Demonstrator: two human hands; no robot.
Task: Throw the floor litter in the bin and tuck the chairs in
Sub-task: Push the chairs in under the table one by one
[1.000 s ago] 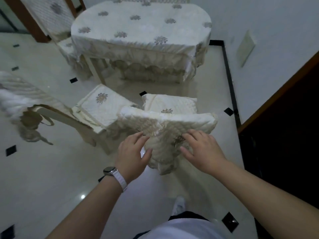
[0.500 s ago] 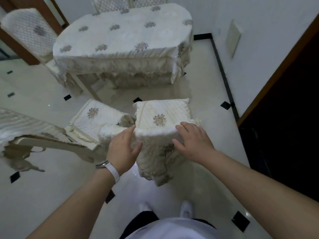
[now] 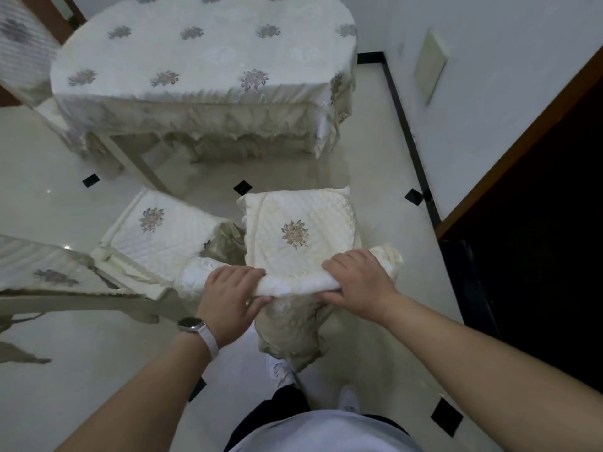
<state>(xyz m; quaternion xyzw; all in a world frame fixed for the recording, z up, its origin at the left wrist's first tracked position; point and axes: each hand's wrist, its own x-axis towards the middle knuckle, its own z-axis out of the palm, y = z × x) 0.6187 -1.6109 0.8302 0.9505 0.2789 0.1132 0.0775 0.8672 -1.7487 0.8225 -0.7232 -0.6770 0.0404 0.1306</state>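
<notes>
- person's standing right behind a cream quilted fabric-covered chair with a stitched flower in the middle of its seat; both hands are on the padded top of its backrest
- left hand is clamped round the left part of that top edge, fingers curled over the far side, thumb on the near side; a white-strapped wristwatch sits on that wrist
- right hand grasps the right part of the same edge, fingers wrapped over it
- the chair stands on the glossy pale tiled floor with small black diamond insets; seat faces the table, bare floor between them; it lines up with the right end of the table's near edge
- oval table wears a cream flower-embroidered cloth with a scalloped fringe hanging down
- a second matching quilted chair sits just beside the held one on its left, angled, also out from the table; can't tell if the two touch
- a third covered chair is at the table's left end, blurry
- white shoes show below the backrest; dark doorway on the right; pale wall plate on the white wall
</notes>
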